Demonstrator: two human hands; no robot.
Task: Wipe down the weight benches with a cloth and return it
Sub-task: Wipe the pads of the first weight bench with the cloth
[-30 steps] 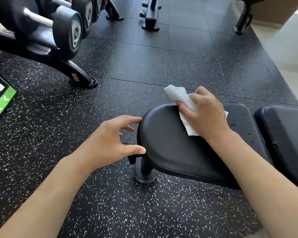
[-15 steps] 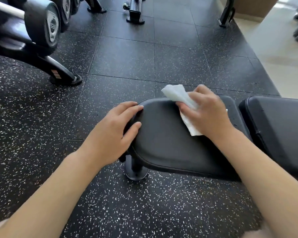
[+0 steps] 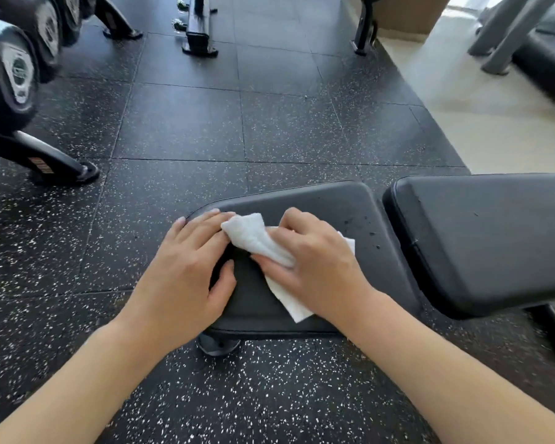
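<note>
left hand (image 3: 186, 270) flat, fingers spread | right hand (image 3: 314, 267) pressing, fingers curled

We see a white cloth (image 3: 257, 240) with a fine woven texture on our bench's black seat pad (image 3: 340, 206), a few darker spots dotting that pad. The back pad (image 3: 487, 232) beside it is the same matte black. The rubber floor tiles (image 3: 186, 123) are black, speckled with white flecks. The dumbbells (image 3: 10, 72) are black with silver-grey end plates. Past the tiles, the floor (image 3: 481, 116) is pale cream.
</note>
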